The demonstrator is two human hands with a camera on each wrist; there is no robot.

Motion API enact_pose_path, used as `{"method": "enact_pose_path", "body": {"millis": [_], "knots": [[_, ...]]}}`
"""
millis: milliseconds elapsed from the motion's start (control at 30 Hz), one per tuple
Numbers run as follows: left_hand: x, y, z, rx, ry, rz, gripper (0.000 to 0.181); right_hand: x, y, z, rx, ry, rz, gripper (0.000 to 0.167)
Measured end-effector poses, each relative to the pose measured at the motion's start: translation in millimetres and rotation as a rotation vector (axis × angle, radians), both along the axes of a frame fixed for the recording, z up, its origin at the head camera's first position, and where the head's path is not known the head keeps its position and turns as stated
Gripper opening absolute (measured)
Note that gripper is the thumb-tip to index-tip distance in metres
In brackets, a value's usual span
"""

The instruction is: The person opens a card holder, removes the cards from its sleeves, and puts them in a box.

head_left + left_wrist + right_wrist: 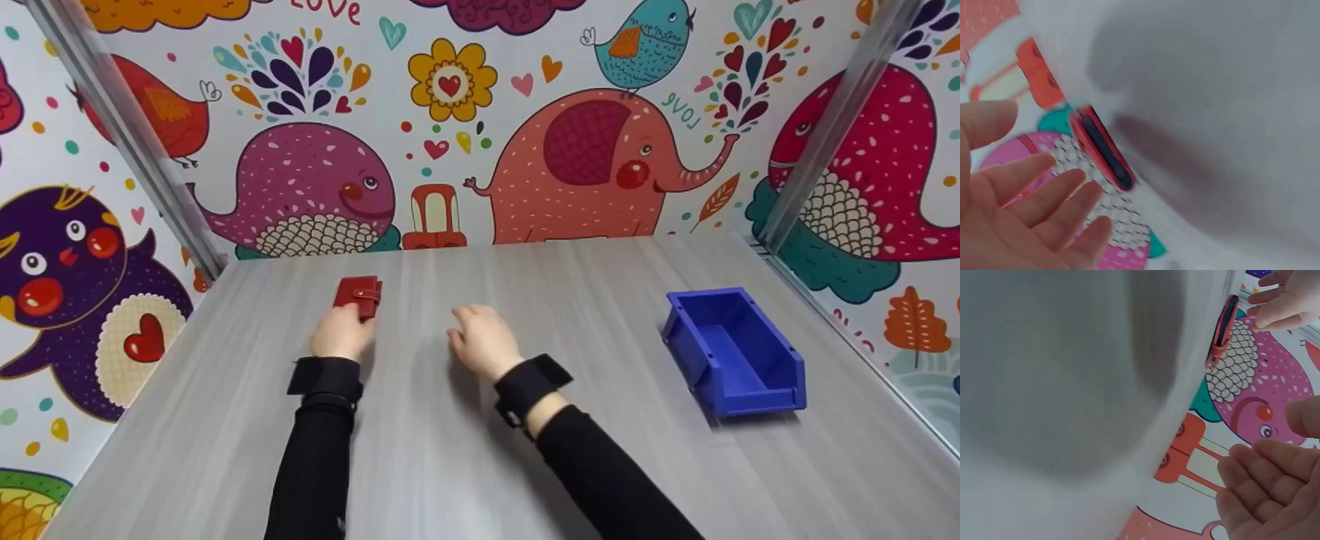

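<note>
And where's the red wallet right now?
In the head view, the red wallet lies left of centre toward the back of the tabletop, below the printed purple whale and just beyond the person's left grip.

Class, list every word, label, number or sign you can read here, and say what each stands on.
"LOVe": red lettering on the back wall.
Teal lettering beside the printed elephant: too small to read surely.
Pink marks on the right wall: possibly letters, too small to read.
Red wallet, blue bin: no text visible.
</note>
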State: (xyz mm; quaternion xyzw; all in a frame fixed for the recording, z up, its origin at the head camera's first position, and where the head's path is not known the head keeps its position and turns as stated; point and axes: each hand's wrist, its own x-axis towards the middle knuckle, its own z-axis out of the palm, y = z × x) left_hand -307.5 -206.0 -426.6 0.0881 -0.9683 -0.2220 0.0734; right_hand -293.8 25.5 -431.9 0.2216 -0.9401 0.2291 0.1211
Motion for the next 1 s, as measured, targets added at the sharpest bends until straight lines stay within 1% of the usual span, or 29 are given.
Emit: {"method": "enact_pose_path", "body": {"millis": [133,300,400,500,600,700,800,1000], "knots": [[-4.5,-16.3,1.7,0.018,-0.011,0.057,0.035,-6.8,-21.8,-2.1,0.005,-0.011,0.003,0.031],[-10.5,-25.2,-0.9,0.042,-0.017,0.080,0.036,-12.1,-44.9,-7.5,0.008,-0.015,-0.017,0.028],[-15.7,-25.0,-5.8,0.050,-0.007,0.087,0.035,-13.4,-55.4,-11.6,0.008,-0.032,-0.025,0.027],[-21.9,-23.2,-9.9,0.039,-0.001,0.101,0.037,-15.5,-62.4,-14.3,0.008,-0.037,-0.026,0.027],[-24.6,-21.2,-14.7,0.025,-0.012,0.116,0.042,-15.6,-65.7,-17.1,0.021,-0.034,-0.022,0.027],[-28.7,-18.1,-14.7,0.011,-0.024,0.117,0.048,-17.4,-66.5,-15.4,0.038,-0.028,-0.032,0.026],[-31.5,-14.8,-15.1,-0.010,-0.048,0.122,0.050,-18.1,-67.0,-14.7,0.033,-0.047,-0.041,0.026],[-38.3,-8.4,-13.1,-0.038,-0.088,0.142,0.046,-23.4,-69.1,-16.0,0.031,-0.066,-0.051,0.026]]}}
